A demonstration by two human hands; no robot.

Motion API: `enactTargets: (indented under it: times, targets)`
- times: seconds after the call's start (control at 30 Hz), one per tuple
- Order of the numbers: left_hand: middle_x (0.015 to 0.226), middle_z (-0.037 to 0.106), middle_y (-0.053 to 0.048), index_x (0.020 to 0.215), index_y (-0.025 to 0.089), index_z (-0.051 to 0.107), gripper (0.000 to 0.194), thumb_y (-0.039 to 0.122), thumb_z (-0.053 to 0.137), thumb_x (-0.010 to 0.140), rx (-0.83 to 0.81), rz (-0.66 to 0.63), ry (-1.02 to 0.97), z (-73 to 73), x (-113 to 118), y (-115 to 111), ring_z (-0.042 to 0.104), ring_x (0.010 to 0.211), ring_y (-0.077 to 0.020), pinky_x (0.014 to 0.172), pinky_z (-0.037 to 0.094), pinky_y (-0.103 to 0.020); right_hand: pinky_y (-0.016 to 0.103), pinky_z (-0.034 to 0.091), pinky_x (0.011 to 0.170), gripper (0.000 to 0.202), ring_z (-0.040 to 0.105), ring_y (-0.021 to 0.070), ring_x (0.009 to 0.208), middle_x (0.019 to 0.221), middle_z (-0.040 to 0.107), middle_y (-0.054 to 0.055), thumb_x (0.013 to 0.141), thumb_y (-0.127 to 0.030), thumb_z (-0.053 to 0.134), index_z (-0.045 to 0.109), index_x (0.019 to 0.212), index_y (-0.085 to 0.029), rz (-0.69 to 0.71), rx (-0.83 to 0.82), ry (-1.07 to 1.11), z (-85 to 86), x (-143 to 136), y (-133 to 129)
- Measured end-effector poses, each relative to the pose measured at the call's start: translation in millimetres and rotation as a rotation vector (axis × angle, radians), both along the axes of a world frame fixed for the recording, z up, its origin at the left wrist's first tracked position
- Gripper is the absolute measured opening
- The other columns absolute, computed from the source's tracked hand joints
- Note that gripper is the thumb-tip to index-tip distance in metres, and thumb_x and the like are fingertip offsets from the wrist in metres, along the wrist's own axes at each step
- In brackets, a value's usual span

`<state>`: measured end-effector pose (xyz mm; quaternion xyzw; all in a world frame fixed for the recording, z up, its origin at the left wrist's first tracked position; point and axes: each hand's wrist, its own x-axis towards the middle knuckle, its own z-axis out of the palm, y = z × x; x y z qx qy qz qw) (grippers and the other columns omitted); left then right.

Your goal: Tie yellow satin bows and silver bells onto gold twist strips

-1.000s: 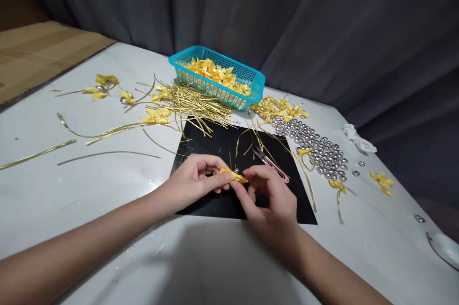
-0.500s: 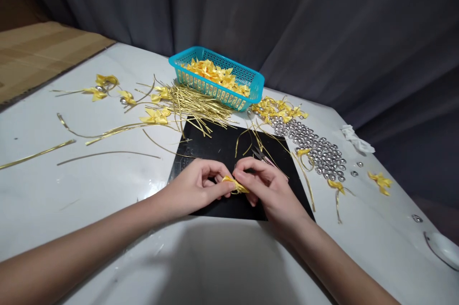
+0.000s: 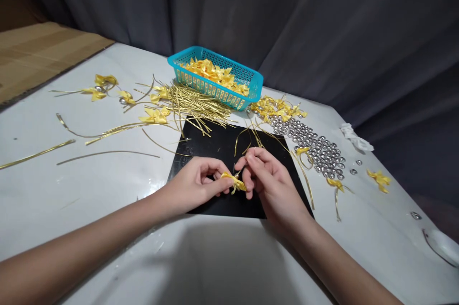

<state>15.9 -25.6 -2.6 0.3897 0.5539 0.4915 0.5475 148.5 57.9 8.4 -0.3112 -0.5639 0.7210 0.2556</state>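
Between the thumb and fingers of my left hand (image 3: 199,183) is a small yellow ribbon bow (image 3: 234,182), held over the black mat (image 3: 218,145). My right hand (image 3: 274,180) is just to the right of the bow, thumb and index finger pinched together and the other fingers curled. A thin gold strand rises from the bow toward these fingertips; whether they grip its end is too small to tell. Loose gold ties (image 3: 258,140) lie on the mat beyond my right hand, which covers the scissors seen there earlier.
A blue basket (image 3: 215,92) of yellow bows stands at the back, with a heap of gold ties (image 3: 195,106) before it. Silver beads (image 3: 319,149) spread to the right. Finished-looking bows (image 3: 155,115) and strands lie left; a white cloth-like piece (image 3: 355,137) sits far right.
My right fingers have drawn back from the bow, up and to the right, so more of the bow shows. My left hand keeps its hold in nearly the same place.
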Motion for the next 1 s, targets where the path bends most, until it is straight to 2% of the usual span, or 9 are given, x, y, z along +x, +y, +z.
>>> enactTargets:
  times: [0.3, 0.5, 0.6, 0.7, 0.83, 0.93, 1.0]
  targets:
    - [0.062, 0.055, 0.001, 0.07, 0.013, 0.059, 0.02, 0.032, 0.059, 0.074, -0.014, 0.0, 0.126, -1.9, 2.6, -0.1, 0.045, 0.054, -0.0097, 0.05, 0.032, -0.022, 0.011, 0.047, 0.05, 0.015, 0.044, 0.0043, 0.051, 0.069, 0.048, -0.003, 0.075, -0.025, 0.062, 0.052, 0.085, -0.02, -0.034, -0.244, 0.074, 18.3, 1.9, 4.3]
    - [0.062, 0.054, 0.001, 0.067, 0.013, 0.057, 0.021, 0.033, 0.059, 0.073, 0.006, 0.021, 0.163, -3.3, 4.1, -0.1, 0.044, 0.053, -0.0092, 0.049, 0.031, -0.021, 0.011, 0.051, 0.054, 0.006, 0.048, 0.005, 0.052, 0.071, 0.052, -0.003, 0.081, -0.023, 0.055, 0.053, 0.087, -0.022, 0.033, -0.253, 0.107, 21.9, 1.3, 0.2]
    - [0.062, 0.052, 0.002, 0.067, 0.013, 0.057, 0.021, 0.032, 0.059, 0.073, 0.031, 0.024, 0.194, -5.2, 4.6, -0.4, 0.042, 0.052, -0.0084, 0.048, 0.031, -0.021, 0.008, 0.052, 0.054, 0.003, 0.051, 0.0036, 0.051, 0.069, 0.054, -0.003, 0.084, -0.019, 0.054, 0.055, 0.085, -0.021, 0.038, -0.379, 0.132, 23.3, -1.2, -3.9]
    - [0.062, 0.052, 0.002, 0.069, 0.012, 0.057, 0.021, 0.032, 0.058, 0.074, 0.042, 0.026, 0.206, -6.8, 4.9, -0.2, 0.042, 0.053, -0.0084, 0.048, 0.032, -0.021, 0.005, 0.052, 0.051, 0.008, 0.051, 0.0024, 0.047, 0.064, 0.055, -0.004, 0.085, -0.015, 0.053, 0.058, 0.081, -0.019, 0.001, -0.54, 0.132, 26.0, -2.6, -5.1]
    - [0.062, 0.052, 0.001, 0.068, 0.012, 0.057, 0.021, 0.032, 0.056, 0.075, 0.046, 0.034, 0.21, -8.4, 5.4, 0.6, 0.043, 0.053, -0.0089, 0.048, 0.032, -0.021, 0.001, 0.05, 0.052, 0.006, 0.055, 0.0001, 0.049, 0.062, 0.057, -0.004, 0.08, -0.01, 0.061, 0.06, 0.08, -0.016, -0.01, -0.696, 0.186, 30.4, 0.5, -3.5]
    - [0.063, 0.054, 0.0, 0.07, 0.012, 0.058, 0.021, 0.032, 0.055, 0.076, 0.051, 0.039, 0.234, -8.8, 5.4, 0.7, 0.043, 0.055, -0.0096, 0.05, 0.033, -0.022, 0.0, 0.049, 0.054, 0.009, 0.057, -0.0004, 0.053, 0.061, 0.059, -0.004, 0.075, -0.009, 0.066, 0.062, 0.081, -0.013, -0.001, -0.721, 0.223, 31.4, 3.4, -2.8]
    - [0.063, 0.053, 0.001, 0.07, 0.012, 0.058, 0.021, 0.032, 0.056, 0.076, 0.059, 0.031, 0.241, -8.1, 5.2, 0.4, 0.042, 0.055, -0.0095, 0.05, 0.033, -0.022, 0.002, 0.047, 0.049, 0.009, 0.054, -0.0003, 0.05, 0.06, 0.057, -0.005, 0.074, -0.011, 0.067, 0.063, 0.081, -0.014, 0.03, -0.666, 0.234, 30.6, 3.7, -2.5]
